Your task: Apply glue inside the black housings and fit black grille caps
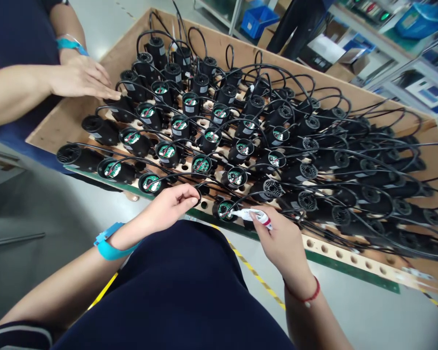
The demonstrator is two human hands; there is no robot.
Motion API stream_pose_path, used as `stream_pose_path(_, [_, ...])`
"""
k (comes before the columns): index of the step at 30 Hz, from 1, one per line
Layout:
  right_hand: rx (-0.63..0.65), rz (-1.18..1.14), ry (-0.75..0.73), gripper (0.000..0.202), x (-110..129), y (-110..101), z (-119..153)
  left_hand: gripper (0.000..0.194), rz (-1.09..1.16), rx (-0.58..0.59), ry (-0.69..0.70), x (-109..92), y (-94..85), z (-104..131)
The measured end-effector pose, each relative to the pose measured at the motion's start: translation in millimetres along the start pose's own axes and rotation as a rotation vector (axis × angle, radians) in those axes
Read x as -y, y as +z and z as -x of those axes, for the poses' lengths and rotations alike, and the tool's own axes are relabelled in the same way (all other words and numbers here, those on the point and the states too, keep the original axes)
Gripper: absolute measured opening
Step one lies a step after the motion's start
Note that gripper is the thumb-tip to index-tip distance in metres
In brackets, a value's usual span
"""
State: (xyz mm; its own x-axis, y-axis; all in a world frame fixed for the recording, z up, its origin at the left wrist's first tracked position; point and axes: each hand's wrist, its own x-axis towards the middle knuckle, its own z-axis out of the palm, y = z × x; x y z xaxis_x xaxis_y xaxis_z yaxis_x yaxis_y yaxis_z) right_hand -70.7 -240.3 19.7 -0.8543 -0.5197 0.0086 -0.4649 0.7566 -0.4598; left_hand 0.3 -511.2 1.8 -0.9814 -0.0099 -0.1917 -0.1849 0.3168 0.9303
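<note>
My right hand [279,238] is closed around a white tube [253,215] with a red end. The tube's nozzle reaches into an open black motor housing [225,211] in the front row, at its green circuit board. To the left, my left hand [175,204] has its fingers pinched together at a thin black cable [199,195]. Left of that hand is another open housing [151,183] with a green board showing. Further rows of black housings stand behind, some open with green boards, others with slotted covers.
A shallow wooden crate [397,104] with perforated strips [339,253] holds the housings and looping black cables. At the left, another person's hand [83,78] touches a housing. Shelving [372,43] and a blue bin [259,22] stand behind.
</note>
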Motion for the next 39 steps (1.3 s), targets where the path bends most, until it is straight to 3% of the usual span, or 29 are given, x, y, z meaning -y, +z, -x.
stream_pose_path(3, [-0.081, 0.009, -0.02, 0.023, -2, -2, 2, 0.02, 0.02, 0.002, -0.017, 2, 0.5, 2])
stream_pose_path(5, [-0.085, -0.088, 0.067, 0.023, -4, -2, 3, 0.021, 0.025, -0.007, -0.025, 3, 0.9, 3])
stream_pose_path(11, [-0.06, -0.746, 0.504, 0.027, -15, 6, 3, 0.021, 0.063, -0.02, -0.051, 3, 1.3, 8])
stream_pose_path(16, [-0.094, -1.298, 0.64, 0.03, -17, 13, 3, 0.021, 0.072, -0.005, -0.064, 1, 4.4, 9])
stream_pose_path(22, [0.024, -1.641, 0.747, 0.031, 7, 8, -1, 0.017, 0.033, 0.009, -0.012, -4, 20.1, 14])
stream_pose_path(25, [0.185, -1.826, 0.845, 0.026, 35, 9, -5, 0.023, 0.036, 0.002, 0.076, -18, 27.3, 21])
stream_pose_path(28, [0.456, -1.882, 0.854, 0.025, 62, 17, -9, 0.043, 0.044, -0.02, 0.247, -36, 27.8, 28])
stream_pose_path(31, [0.725, -1.883, 0.803, 0.025, 81, 32, -14, 0.038, 0.043, -0.048, 0.349, -45, 22.7, 35])
stream_pose_path(34, [0.911, -1.852, 0.75, 0.034, 90, 46, -18, 0.029, 0.059, -0.071, 0.334, -43, 17.7, 46])
stream_pose_path(39, [1.103, -1.734, 0.707, 0.041, 103, 61, -19, 0.033, 0.162, -0.209, 0.271, -28, 17.1, 66])
